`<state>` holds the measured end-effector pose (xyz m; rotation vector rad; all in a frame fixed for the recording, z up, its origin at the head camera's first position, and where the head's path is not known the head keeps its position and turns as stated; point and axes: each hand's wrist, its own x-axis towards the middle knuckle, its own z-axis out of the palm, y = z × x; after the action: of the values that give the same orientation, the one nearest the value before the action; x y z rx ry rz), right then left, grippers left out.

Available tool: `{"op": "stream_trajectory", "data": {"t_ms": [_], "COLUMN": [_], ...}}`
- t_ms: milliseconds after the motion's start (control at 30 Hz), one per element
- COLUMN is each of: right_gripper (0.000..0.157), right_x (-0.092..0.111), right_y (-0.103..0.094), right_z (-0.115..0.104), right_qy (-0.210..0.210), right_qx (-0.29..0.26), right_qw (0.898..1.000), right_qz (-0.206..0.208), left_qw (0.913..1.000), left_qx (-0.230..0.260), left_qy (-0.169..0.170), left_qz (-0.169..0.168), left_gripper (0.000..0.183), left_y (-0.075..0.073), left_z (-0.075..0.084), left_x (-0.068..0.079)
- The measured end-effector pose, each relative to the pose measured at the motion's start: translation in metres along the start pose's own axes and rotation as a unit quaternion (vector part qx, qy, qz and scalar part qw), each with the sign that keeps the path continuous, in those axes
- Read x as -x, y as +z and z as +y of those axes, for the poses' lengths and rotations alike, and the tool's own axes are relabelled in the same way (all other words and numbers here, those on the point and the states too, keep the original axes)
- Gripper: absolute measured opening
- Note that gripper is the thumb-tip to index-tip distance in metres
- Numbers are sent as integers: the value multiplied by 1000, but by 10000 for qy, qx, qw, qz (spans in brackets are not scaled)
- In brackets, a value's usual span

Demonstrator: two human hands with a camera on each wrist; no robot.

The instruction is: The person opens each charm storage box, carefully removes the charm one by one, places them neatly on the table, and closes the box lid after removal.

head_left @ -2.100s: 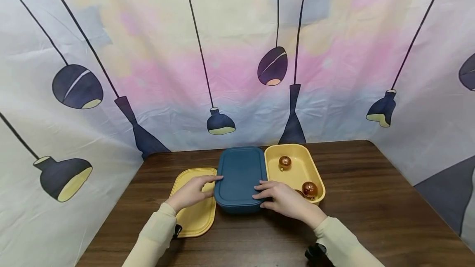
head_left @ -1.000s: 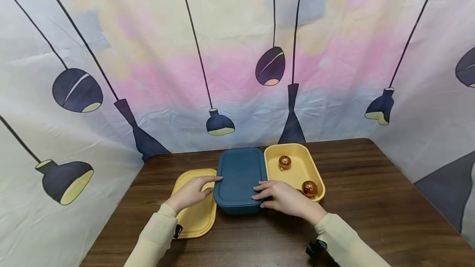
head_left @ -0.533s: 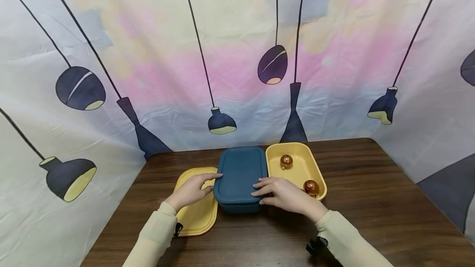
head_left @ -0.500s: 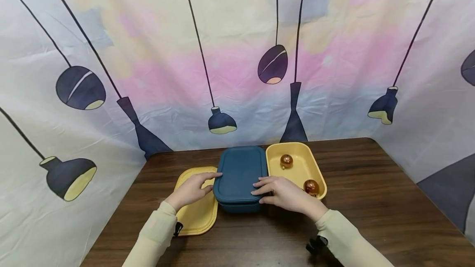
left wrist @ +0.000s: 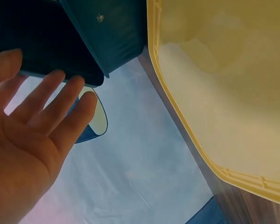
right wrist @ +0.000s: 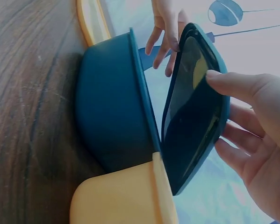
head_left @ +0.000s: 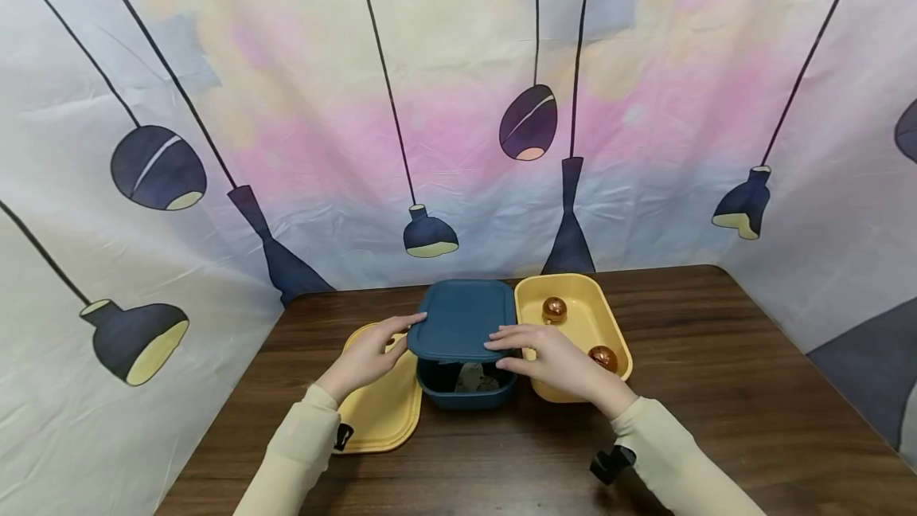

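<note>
A dark blue lid [head_left: 464, 317] is tilted up over a dark blue rectangular box [head_left: 467, 401], its near edge raised. Through the gap something pale shows inside, too dim to make out. My left hand [head_left: 368, 353] holds the lid's left edge, fingertips above and thumb lower. On the opposite edge my right hand [head_left: 548, 358] pinches the lid; in the right wrist view its thumb [right wrist: 233, 85] lies on the lid's underside and the fingers are on the outer side. The left wrist view has the left hand's fingers [left wrist: 67, 109] at the lid's edge.
Right of the blue box stands a yellow box [head_left: 622, 333] with two shiny amber bauble ornaments [head_left: 555, 310] in view. A yellow lid [head_left: 387, 416] lies on the wooden table [head_left: 494, 468] at left, partly under my left hand. A printed cloth [head_left: 344, 181] hangs behind the table.
The blue lid, earlier flat on its box, has had its near edge lifted, baring the box's front inside. Both hands have risen slightly with it.
</note>
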<state>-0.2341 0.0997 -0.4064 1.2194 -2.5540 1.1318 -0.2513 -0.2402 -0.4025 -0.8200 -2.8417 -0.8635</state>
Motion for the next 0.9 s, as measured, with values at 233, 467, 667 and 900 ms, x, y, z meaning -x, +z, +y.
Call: {"op": "stream_trajectory", "data": {"t_ms": [233,467,667,900], "right_gripper": [36,46,54,51], "right_x": [-6,-12,-21,-32], "right_y": [-4,-8,-8,-8], "right_z": [-2,4,17,29], "right_qy": [208,596,1176,1710], "right_qx": [-269,-365,-548,-448], "right_qw": [9973,9914,9848,9783], "right_qz": [645,1103,1158,1082], "left_qw": [9988,9957,9948,9934], "left_qx": [192,146,40,-169], "left_qy": [-64,-47,-197,-175], "left_qz": [437,915,1001,1118], "left_gripper": [46,43,42,39], "left_y": [0,-1,-6,-12], "left_z": [3,7,11,15], "left_x": [-4,-14,-22,-31]}}
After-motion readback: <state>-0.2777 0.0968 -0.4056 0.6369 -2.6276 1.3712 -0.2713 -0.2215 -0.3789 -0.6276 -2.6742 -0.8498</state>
